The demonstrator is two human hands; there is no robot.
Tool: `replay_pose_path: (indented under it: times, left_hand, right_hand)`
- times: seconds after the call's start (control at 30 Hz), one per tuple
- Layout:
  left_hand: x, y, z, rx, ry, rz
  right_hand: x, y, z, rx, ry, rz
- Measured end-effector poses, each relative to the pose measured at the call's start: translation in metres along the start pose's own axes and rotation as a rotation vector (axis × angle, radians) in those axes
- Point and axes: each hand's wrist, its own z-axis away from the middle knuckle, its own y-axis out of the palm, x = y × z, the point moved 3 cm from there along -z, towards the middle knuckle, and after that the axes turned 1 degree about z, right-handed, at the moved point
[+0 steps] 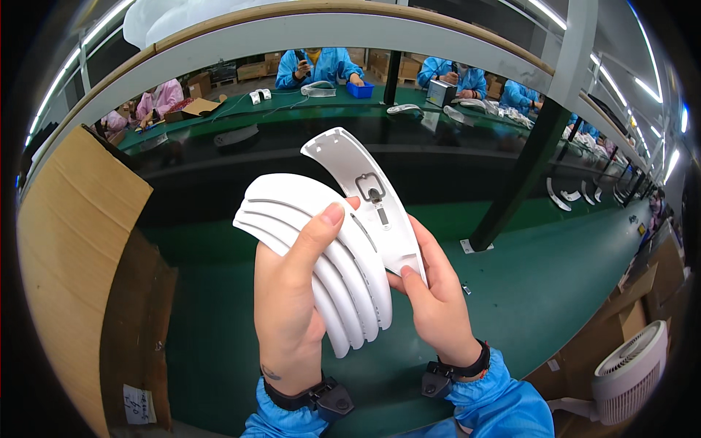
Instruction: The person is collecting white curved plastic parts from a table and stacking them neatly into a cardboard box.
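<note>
My left hand (296,292) is closed around a stack of several curved white plastic covers (314,252), its thumb lying across the top one. Their smooth outer faces are turned up. My right hand (438,296) grips the lower end of one more curved white plastic cover (376,201) between thumb and fingers. That single piece shows its hollow inner side, with a grey loop-shaped gasket and a small dark part in the middle. It leans against or just beside the stack's right edge; whether they touch I cannot tell. Both hands are above the green worktop (234,336).
A tall cardboard box (80,241) stands at my left. Behind the hands rises a dark post (518,179), bolted to the worktop. At lower right is a white fan (631,372). More white covers (558,193) lie on a dark surface. Across the line, people in blue (328,66) work.
</note>
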Motion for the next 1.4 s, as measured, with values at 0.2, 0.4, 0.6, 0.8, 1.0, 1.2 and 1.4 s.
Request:
replay_pose_path:
  times: [0.2, 0.4, 0.6, 0.8, 1.0, 1.2, 1.4]
  left_hand:
    - [0.002, 0.005, 0.001, -0.015, 0.001, 0.075]
    - [0.005, 0.001, 0.0, -0.021, 0.028, 0.048]
    - [0.002, 0.003, 0.002, -0.041, 0.026, 0.13]
    - [0.004, 0.002, -0.003, -0.047, 0.083, 0.172]
    - [-0.002, -0.007, -0.004, 0.036, -0.008, 0.143]
    - [0.014, -0.013, -0.015, 0.203, -0.205, 0.146]
    - [0.023, -0.009, -0.019, 0.226, -0.242, 0.066]
  right_hand:
    - [-0.003, -0.003, 0.004, 0.021, -0.133, 0.198]
    - [-0.006, -0.001, 0.006, 0.012, -0.201, 0.261]
    - [-0.006, 0.003, 0.007, 0.021, -0.238, 0.282]
    - [0.001, 0.008, 0.006, 0.066, -0.476, 0.656]
    - [0.003, 0.007, 0.007, 0.044, -0.538, 0.468]
    - [-0.02, -0.012, -0.009, 0.117, -0.092, -0.146]
    - [-0.032, -0.017, -0.011, 0.308, 0.403, -0.427]
